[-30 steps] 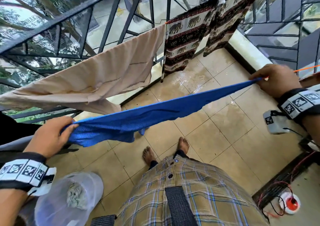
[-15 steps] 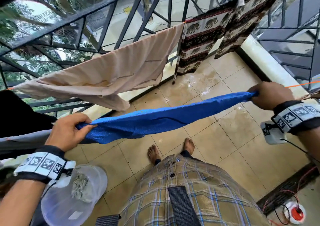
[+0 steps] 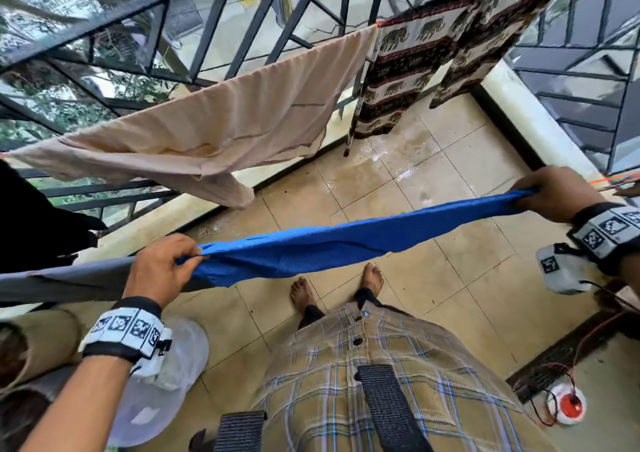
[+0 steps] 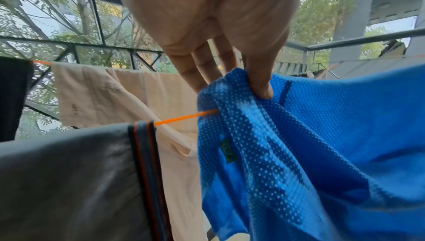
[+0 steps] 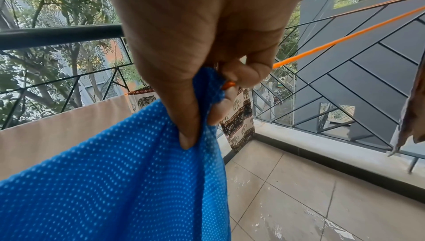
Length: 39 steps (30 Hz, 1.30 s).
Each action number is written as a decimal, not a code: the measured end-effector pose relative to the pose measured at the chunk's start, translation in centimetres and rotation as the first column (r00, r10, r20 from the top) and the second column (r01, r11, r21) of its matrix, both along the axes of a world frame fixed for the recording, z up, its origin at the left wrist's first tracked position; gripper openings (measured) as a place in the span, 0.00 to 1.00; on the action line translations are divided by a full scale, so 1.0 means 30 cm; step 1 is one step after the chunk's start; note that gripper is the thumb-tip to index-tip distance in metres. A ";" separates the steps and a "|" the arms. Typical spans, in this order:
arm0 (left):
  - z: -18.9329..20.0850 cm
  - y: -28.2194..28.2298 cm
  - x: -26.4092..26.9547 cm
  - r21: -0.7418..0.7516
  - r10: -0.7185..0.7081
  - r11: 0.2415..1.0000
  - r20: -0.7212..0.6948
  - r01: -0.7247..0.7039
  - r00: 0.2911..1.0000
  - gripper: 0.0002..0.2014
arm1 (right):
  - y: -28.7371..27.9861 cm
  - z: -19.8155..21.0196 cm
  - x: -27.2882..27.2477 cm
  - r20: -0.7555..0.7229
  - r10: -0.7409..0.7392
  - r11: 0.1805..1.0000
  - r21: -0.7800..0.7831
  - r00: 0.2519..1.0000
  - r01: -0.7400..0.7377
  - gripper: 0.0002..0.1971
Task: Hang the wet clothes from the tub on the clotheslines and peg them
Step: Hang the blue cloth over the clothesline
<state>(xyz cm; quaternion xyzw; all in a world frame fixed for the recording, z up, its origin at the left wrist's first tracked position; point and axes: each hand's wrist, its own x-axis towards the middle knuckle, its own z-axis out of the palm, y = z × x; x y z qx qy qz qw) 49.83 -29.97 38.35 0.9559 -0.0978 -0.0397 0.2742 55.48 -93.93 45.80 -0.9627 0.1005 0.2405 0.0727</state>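
Note:
A blue mesh garment [image 3: 311, 244] is stretched over the near orange clothesline [image 4: 184, 118] between my two hands. My left hand [image 3: 162, 264] pinches its left end [image 4: 230, 90] with thumb and fingers, right beside a grey garment [image 3: 69, 278] hanging on the same line. At the far right my right hand [image 3: 557, 193] grips the garment's other end [image 5: 207, 88] together with the orange line [image 5: 322, 45]. No peg shows on the blue garment. A translucent tub [image 3: 173, 382] stands on the floor below my left wrist.
On the far line hang a beige cloth [image 3: 225, 126] and elephant-print trousers [image 3: 415, 64] along the metal railing [image 3: 207, 19]. A black garment [image 3: 31, 216] hangs at left. My bare feet [image 3: 372, 275] stand on wet tiles. A red-and-white cable reel [image 3: 568, 408] lies at bottom right.
Both hands have stayed on the blue garment's ends and pulled it flatter along the line; the left hand has moved closer to the grey garment. The view has tilted slightly.

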 end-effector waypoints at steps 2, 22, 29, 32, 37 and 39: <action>0.030 0.002 -0.023 0.001 0.052 0.999 0.097 -0.052 0.994 0.12 | -0.004 -0.002 0.008 0.033 0.008 1.000 0.019 0.999 -0.009 0.08; -0.056 -0.020 0.061 0.284 0.041 0.958 0.000 -0.039 0.999 0.20 | -0.100 -0.049 0.041 0.140 -0.037 0.998 0.063 0.989 0.029 0.09; -0.081 -0.042 0.139 0.368 0.001 0.925 -0.239 0.089 0.971 0.11 | -0.120 -0.059 0.040 0.160 -0.097 0.988 0.136 0.982 0.076 0.13; -0.043 -0.045 0.109 0.261 0.119 0.963 -0.167 -0.073 0.979 0.08 | -0.123 -0.050 0.040 0.205 -0.092 0.993 0.085 0.974 0.076 0.18; -0.012 -0.057 0.068 0.169 0.273 0.952 -0.101 -0.254 0.957 0.05 | -0.144 -0.049 0.048 0.178 -0.099 0.993 -0.052 0.979 0.109 0.13; -0.030 -0.055 0.068 0.158 0.253 0.959 -0.098 -0.235 0.963 0.04 | -0.146 -0.052 0.059 0.139 -0.081 0.992 -0.081 0.987 0.093 0.15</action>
